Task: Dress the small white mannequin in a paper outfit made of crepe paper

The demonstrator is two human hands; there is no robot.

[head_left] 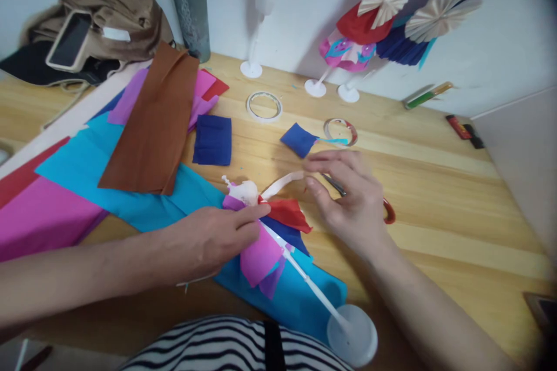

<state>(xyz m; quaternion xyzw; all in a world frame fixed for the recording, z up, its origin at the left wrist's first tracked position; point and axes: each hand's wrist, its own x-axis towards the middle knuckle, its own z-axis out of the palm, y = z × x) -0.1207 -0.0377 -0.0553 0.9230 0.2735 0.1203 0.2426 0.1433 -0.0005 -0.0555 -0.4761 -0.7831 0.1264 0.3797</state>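
Paper-dressed stick figure (262,256) is laid over the blue sheet (291,291), pressed by the left hand (213,237) (grip underneath can't be told); white strip (282,183) is pinched in the right hand (350,203).

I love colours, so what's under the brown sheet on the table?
A light-blue sheet and a purple sheet peek out from under the brown sheet. Anything beneath its middle is covered, so I can't tell.
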